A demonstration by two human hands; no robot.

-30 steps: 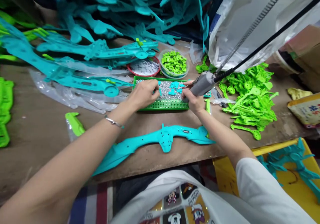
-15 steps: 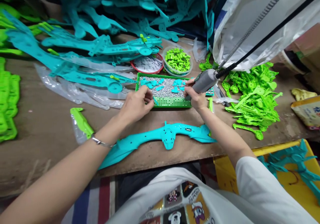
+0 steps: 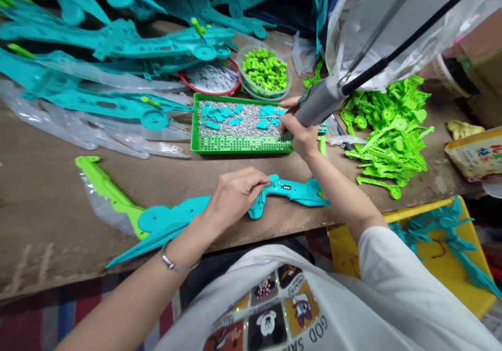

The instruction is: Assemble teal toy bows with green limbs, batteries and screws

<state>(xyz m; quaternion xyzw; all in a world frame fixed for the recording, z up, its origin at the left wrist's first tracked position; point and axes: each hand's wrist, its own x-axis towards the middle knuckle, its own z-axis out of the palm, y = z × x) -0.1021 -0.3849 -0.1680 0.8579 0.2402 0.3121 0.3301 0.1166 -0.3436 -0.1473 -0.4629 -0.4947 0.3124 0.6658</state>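
Right at the near edge of the worn wooden bench (image 3: 50, 199) lies a long teal plastic bow-shaped toy part (image 3: 219, 212), flat and lengthwise, probably so its screw holes face up. My guess is the left hand (image 3: 233, 194) rests on its middle to pin it down, fingers curled with the fingertips (image 3: 263, 182) pinched together; can't tell if there's a screw between them. The right hand (image 3: 300, 134) is wrapped tight around a grey corded electric screwdriver (image 3: 319, 102), tip over the green perforated plastic tray of small silver screws (image 3: 239, 144), just behind the bow part, so screws stay within easy reach.
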